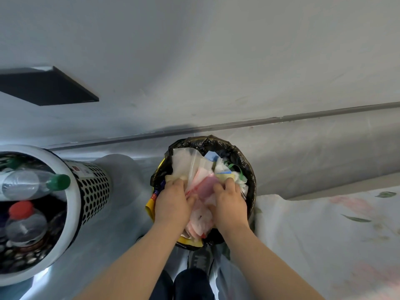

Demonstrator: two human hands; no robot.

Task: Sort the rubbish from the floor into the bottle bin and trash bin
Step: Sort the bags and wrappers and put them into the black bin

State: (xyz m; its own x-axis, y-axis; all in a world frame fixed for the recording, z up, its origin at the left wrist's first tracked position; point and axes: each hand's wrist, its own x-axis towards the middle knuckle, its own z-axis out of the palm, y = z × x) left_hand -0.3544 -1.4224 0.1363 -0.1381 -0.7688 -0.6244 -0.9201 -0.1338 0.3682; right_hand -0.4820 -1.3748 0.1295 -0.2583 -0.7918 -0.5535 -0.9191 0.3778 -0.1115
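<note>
A trash bin (242, 156) lined with a black bag stands by the wall, heaped with plastic wrappers (192, 167), paper and pink-and-white bags. Both of my hands rest on top of that heap. My left hand (173, 202) grips the wrappers on the left side. On the right side my right hand (230, 202) grips the pink-and-white bags (204, 187). The bottle bin (91, 182), a white perforated cylinder at the left, holds plastic bottles, one with a green cap (59, 181) and one with a red cap (20, 210).
A grey wall with a baseboard ledge (303, 116) runs behind both bins. A dark shelf (47, 87) juts from the wall at upper left. A floral plastic sheet (335, 230) covers something at the right. My shoe (200, 259) is just below the trash bin.
</note>
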